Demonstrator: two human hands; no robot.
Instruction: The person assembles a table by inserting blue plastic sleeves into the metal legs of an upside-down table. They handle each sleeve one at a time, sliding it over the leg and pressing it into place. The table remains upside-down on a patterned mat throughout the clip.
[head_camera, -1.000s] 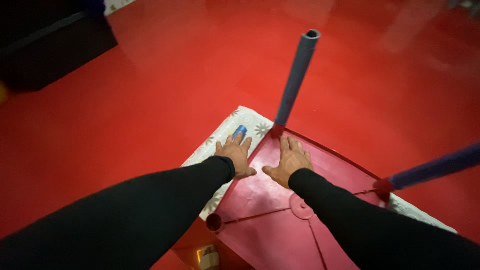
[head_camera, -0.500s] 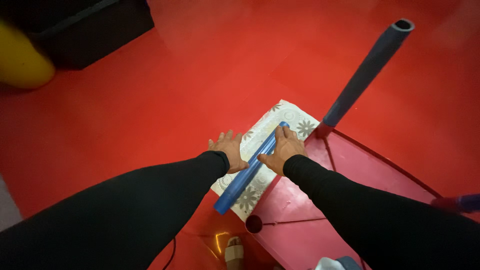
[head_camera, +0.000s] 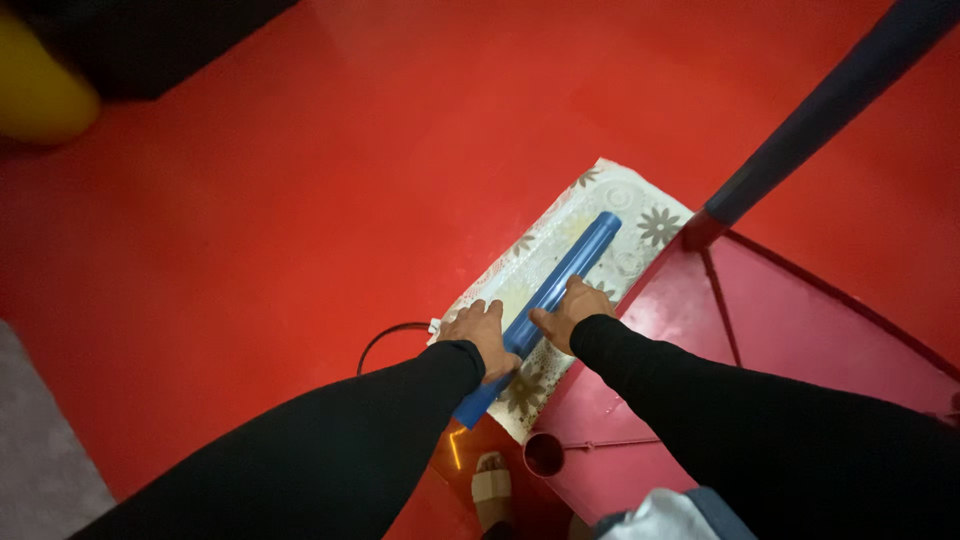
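Note:
A blue tube (head_camera: 560, 285) lies diagonally on a white cloth with a flower print (head_camera: 545, 255) spread on the red floor. My left hand (head_camera: 482, 335) rests on the tube's near part, fingers curled over it. My right hand (head_camera: 567, 312) grips the tube from the right side, just beside the edge of an upturned red plastic table (head_camera: 760, 320). Both arms wear black sleeves. The tube's near end pokes out below my left wrist.
One dark blue leg (head_camera: 820, 110) stands up from the table's far corner; an empty leg socket (head_camera: 545, 453) shows at the near corner. A black cable loop (head_camera: 390, 335), a sandalled foot (head_camera: 492, 488), a yellow object (head_camera: 40, 95) and a dark cabinet (head_camera: 180, 35) lie around.
The view has swung left and closer. Both hands slid down the blue tube toward its near end; a second earlier they pressed flat on the table and cloth.

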